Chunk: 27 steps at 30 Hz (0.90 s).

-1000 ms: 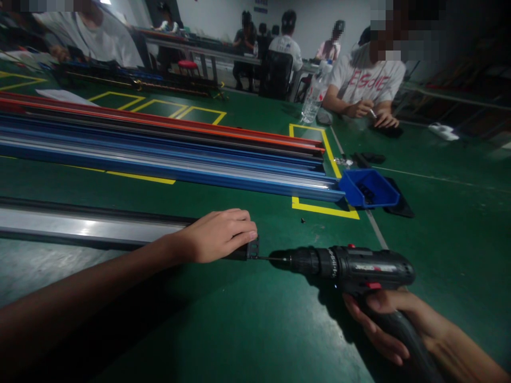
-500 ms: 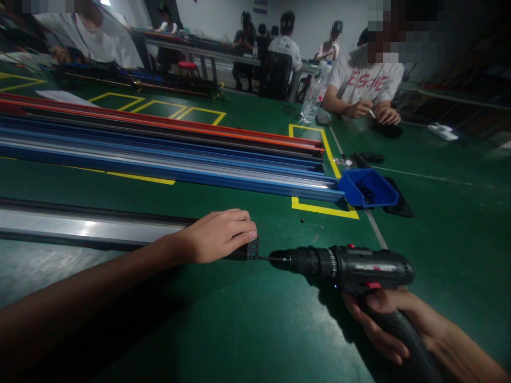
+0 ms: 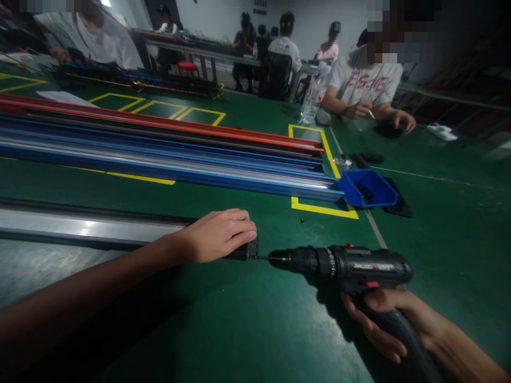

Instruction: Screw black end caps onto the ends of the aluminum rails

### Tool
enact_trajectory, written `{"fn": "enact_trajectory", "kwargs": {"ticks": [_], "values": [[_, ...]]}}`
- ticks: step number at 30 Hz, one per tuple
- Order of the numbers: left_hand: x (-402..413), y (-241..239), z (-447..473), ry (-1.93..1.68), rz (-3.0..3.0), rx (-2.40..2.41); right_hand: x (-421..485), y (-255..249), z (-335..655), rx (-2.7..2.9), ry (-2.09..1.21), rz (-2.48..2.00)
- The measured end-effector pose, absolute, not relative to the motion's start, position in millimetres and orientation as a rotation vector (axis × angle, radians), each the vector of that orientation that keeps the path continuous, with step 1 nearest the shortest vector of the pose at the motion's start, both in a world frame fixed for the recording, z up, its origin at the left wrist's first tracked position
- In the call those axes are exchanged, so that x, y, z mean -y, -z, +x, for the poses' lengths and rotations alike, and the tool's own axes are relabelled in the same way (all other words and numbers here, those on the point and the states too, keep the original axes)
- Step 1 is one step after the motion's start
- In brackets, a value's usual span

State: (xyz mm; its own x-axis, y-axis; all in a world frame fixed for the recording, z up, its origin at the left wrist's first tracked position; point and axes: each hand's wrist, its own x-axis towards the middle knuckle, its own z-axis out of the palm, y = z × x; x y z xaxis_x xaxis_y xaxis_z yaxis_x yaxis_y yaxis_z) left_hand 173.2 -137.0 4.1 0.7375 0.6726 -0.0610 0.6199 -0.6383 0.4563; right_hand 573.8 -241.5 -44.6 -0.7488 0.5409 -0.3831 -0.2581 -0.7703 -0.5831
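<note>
My left hand is closed over the right end of a long metal channel profile with dark edges, lying on the green table. A small black end cap sits at that end, by my fingertips. In my right hand is a black cordless drill, held by its handle and pointing left. Its long thin bit reaches the lower corner of the end cap. Whether a screw is at the tip is too small to tell. A tiny dark screw lies on the table beyond the bit.
Beyond my hands lie blue profiles and an orange profile. A blue bin with dark small parts stands at their right end. Farther back are a water bottle and a co-worker seated across the table.
The drill has shifted very slightly left. My left hand stays almost where it was. The co-worker's hand across the table has moved right.
</note>
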Motion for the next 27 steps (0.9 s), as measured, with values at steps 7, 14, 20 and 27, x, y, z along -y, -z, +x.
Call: {"fn": "enact_trajectory", "kwargs": {"ticks": [7,14,20,27], "values": [[136.8,-4.9,174.3,-0.154,2.476,-0.989,242.2,43.1,573.0,0.670,-2.498,-0.749],[137.4,-4.9,173.4,-0.159,2.467,-0.995,242.5,42.8,572.6,0.666,-2.483,-0.772],[136.9,-3.5,172.8,-0.152,2.471,-0.989,242.6,42.9,572.4,0.665,-2.486,-0.722],[138.0,-4.6,172.9,-0.128,2.461,-0.999,243.1,43.0,573.0,0.640,-2.497,-0.763]]}}
